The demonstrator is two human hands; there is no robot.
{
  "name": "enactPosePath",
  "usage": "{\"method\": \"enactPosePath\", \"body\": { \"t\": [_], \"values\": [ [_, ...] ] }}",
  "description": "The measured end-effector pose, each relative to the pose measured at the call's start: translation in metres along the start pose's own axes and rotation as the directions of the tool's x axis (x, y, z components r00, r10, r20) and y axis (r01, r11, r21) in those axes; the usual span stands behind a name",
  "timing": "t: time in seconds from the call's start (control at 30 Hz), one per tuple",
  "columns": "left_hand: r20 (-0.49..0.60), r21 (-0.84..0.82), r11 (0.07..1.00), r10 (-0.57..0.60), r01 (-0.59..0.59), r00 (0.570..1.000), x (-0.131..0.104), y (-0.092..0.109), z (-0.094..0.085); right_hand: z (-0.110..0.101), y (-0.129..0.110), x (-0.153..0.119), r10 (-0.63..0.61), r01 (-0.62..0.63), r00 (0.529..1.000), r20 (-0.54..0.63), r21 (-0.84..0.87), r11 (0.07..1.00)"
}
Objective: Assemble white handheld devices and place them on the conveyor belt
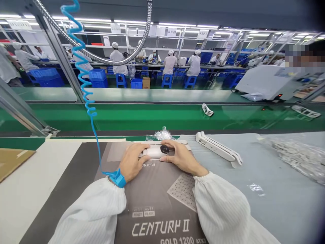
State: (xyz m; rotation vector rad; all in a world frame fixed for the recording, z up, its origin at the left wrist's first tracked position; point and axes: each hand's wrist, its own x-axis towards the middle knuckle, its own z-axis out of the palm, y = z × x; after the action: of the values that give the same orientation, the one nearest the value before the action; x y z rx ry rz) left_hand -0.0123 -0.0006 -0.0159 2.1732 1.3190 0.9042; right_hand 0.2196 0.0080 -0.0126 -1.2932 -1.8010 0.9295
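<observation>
Both hands grip a white elongated plastic part (153,152) with a black oval piece (164,149) near its right end. My left hand (132,161) has thumb and fingers around the left end. At the other end, my right hand (183,157) pinches the part next to the black oval. The part lies on, or just above, a dark printed cardboard sheet (152,193). A blue wrist strap (117,177) is on my left wrist, joined to a coiled blue cord (85,74). Crumpled clear plastic (164,134) sits just behind the part.
To the right lies a long white plastic piece (218,149), with a heap of clear bags (302,156) beyond it. Another white part (207,109) rests on the green conveyor belt (152,117). A metal post (61,51) rises at left. Several people work in the background.
</observation>
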Motion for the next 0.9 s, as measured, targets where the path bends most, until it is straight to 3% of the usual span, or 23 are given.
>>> {"method": "enactPosePath", "body": {
  "t": [0.23, 0.37, 0.43, 0.53, 0.6, 0.67, 0.73, 0.83, 0.9],
  "values": [
    [0.007, -0.127, 0.992, -0.023, 0.024, 1.000, 0.003, 0.009, 0.003, 0.002, 0.003, 0.006, 0.011, 0.023, 0.994, -0.109, 0.304, 0.952],
    [-0.055, -0.176, 0.984, -0.037, 0.026, 0.998, -0.001, 0.031, 0.016, 0.018, -0.007, 0.010, 0.155, -0.028, 0.977, -0.149, 0.625, 0.780],
    [-0.018, -0.124, 0.992, -0.040, 0.038, 0.999, -0.004, 0.041, 0.023, 0.030, -0.016, 0.011, 0.256, -0.063, 0.958, -0.132, 0.773, 0.631],
    [0.149, 0.075, 0.994, -0.086, 0.076, 0.985, -0.006, 0.051, 0.026, 0.042, -0.027, 0.011, 0.410, -0.124, 0.909, -0.076, 0.890, 0.439],
    [0.219, 0.208, 0.976, -0.117, 0.071, 0.969, -0.006, 0.053, 0.023, 0.043, -0.031, 0.010, 0.442, -0.148, 0.894, -0.064, 0.891, 0.428],
    [0.235, 0.275, 0.960, -0.114, 0.047, 0.965, -0.004, 0.051, 0.016, 0.040, -0.032, 0.008, 0.396, -0.164, 0.918, -0.038, 0.870, 0.464],
    [0.191, 0.305, 0.949, -0.139, 0.075, 0.972, -0.001, 0.045, 0.009, 0.036, -0.034, 0.007, 0.313, -0.182, 0.950, 0.025, 0.854, 0.487],
    [-0.018, 0.245, 0.955, -0.168, 0.167, 0.986, 0.000, 0.034, 0.002, 0.039, -0.037, 0.003, 0.169, -0.165, 0.981, 0.096, 0.872, 0.461],
    [-0.141, 0.135, 0.982, -0.116, 0.135, 0.983, -0.001, 0.032, 0.003, 0.048, -0.039, 0.001, 0.109, -0.158, 0.986, 0.124, 0.898, 0.410]
  ]
}}
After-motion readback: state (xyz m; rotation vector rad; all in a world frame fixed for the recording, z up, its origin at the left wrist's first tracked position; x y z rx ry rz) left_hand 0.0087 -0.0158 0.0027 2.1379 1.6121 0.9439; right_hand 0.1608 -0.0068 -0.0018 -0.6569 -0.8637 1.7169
